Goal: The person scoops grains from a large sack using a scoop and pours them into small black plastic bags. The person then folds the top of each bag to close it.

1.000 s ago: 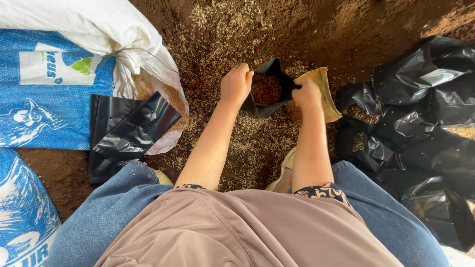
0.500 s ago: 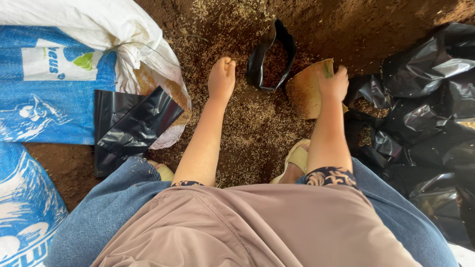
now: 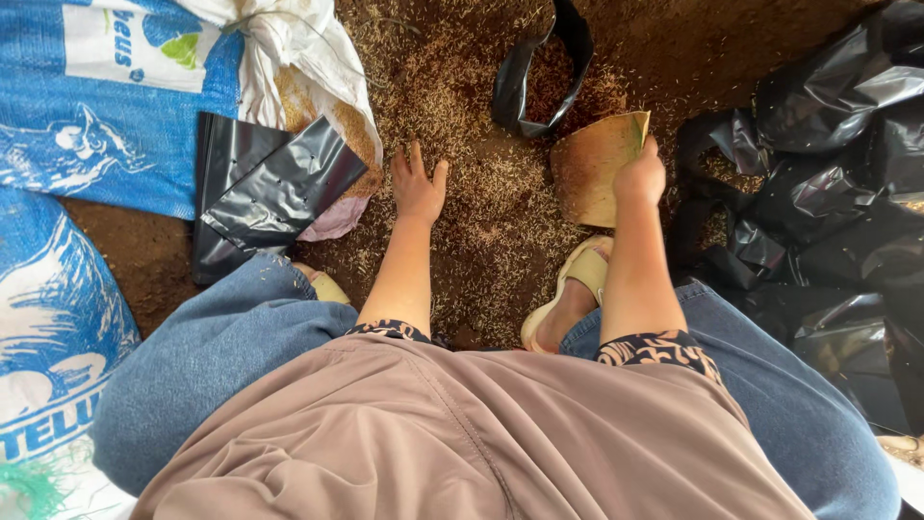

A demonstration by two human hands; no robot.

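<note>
Two hands work over husk-strewn soil [image 3: 481,241]. Left hand [image 3: 418,185] lies flat on the husks, fingers spread, holding nothing. Right hand [image 3: 640,178] is clamped on the edge of a tan scoop [image 3: 589,166], tilted against the ground. A black bag [image 3: 541,67] stands open just beyond. Flat bags [image 3: 265,188] lie left; filled bags [image 3: 828,193] right.

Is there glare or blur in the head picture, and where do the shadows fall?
Head view: even daylight, mostly sharp. White glare streaks on the black bags at right and on the flat bags at left. The left hand lies open on the husks; the right hand grips the scoop. Soft shadow under the arms. Edges bend slightly.
</note>
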